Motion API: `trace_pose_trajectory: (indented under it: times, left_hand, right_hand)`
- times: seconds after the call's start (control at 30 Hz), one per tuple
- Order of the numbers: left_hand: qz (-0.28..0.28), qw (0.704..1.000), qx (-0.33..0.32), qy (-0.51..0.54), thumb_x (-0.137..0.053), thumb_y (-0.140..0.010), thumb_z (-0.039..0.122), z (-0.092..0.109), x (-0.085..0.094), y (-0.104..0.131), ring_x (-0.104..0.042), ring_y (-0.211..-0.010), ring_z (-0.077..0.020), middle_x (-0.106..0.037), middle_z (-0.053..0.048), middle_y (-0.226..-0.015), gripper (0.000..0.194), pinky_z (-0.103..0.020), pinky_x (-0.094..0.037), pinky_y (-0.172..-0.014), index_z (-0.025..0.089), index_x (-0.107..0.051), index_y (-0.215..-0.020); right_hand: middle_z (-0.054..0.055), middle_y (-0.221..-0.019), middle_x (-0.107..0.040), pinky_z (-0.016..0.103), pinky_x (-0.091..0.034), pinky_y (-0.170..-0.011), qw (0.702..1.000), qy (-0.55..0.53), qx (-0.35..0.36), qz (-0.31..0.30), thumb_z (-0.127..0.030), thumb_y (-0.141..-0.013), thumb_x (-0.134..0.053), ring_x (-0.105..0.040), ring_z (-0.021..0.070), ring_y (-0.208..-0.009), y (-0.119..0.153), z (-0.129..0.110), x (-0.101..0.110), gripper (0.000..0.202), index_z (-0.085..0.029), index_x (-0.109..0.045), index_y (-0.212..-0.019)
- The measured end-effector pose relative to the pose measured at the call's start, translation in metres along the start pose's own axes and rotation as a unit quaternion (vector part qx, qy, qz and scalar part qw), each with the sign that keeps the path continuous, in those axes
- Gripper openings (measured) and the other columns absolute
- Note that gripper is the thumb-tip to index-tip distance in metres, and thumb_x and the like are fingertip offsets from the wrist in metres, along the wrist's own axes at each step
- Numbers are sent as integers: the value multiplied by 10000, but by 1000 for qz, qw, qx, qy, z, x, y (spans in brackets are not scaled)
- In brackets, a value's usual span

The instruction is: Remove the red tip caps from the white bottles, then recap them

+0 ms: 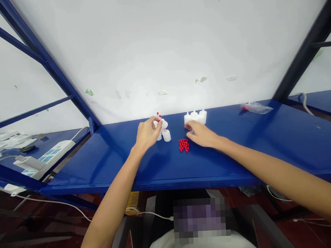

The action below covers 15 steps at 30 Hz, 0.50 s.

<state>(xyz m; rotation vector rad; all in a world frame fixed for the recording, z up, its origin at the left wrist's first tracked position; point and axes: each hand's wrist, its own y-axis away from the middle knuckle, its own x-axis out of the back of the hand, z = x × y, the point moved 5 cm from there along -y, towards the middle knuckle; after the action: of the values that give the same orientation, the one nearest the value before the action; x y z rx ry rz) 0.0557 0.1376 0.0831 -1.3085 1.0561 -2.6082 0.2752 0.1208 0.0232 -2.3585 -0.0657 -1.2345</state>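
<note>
My left hand (148,133) is closed at the group of white nozzle bottles, its thumb and fingertips at the top of a bottle with a red cap (160,117). Just in front of that group stands another white bottle (167,135), whose tip is partly hidden. My right hand (201,133) has its fingers curled down around a white bottle that they mostly cover. Right behind it, several white bottles (199,117) with bare pointed nozzles stand close together. Between my hands, nearer to me, lies a loose cluster of small red caps (184,145).
The blue tabletop (109,160) meets a white wall (162,57) at the back. A clear plastic bag (256,107) with something red in it lies at the back right. Blue frame posts rise on both sides. A white power strip (49,159) with cables is at the left.
</note>
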Motion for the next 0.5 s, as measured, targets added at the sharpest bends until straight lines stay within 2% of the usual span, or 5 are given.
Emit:
trace_pose_trajectory:
  times: [0.13, 0.23, 0.33, 0.43, 0.5]
  left_hand:
    - [-38, 995, -8, -90, -522, -917, 407, 5, -6, -4, -605, -606, -195, -663, -24, -659, 266, -270, -375, -603, 213, -693, -976]
    - [-60, 988, -11, -142, -532, -915, 398, 7, -9, -5, -637, -662, -238, -676, -50, -692, 258, -288, -388, -612, 218, -688, -1015]
    - [-18, 990, -15, -137, -534, -920, 402, 12, -5, 1, -618, -624, -216, -648, -31, -661, 290, -285, -393, -611, 207, -660, -1094]
    - [11, 991, -90, -99, -534, -903, 342, 27, -5, 15, -592, -637, -178, -624, -18, -652, 215, -293, -403, -666, 188, -672, -846]
    - [-29, 983, -163, -86, -557, -855, 293, 38, -13, 27, -586, -704, -185, -619, -28, -666, 280, -331, -406, -748, 181, -580, -600]
  right_hand:
    - [195, -1061, -653, 413, -471, -768, 994, 99, -22, -35, -302, -792, -602, -626, 325, -914, 5, -1, 7, 289, -134, -637, -1025]
    - [192, -959, -662, 396, -465, -689, 994, 98, -4, -43, -249, -745, -650, -633, 314, -817, 7, 3, 10, 225, -132, -673, -937]
    - [168, -874, -655, 394, -473, -674, 996, 69, 15, -62, -191, -703, -674, -626, 294, -758, 5, 9, 9, 153, -142, -689, -847]
    - [168, -969, -641, 415, -497, -759, 996, 54, 36, -63, -180, -701, -677, -624, 295, -828, 2, 9, 9, 184, -141, -706, -879]
    - [166, -1065, -614, 426, -494, -831, 996, 43, 61, -41, -214, -728, -675, -613, 287, -889, 0, 3, 10, 215, -147, -708, -929]
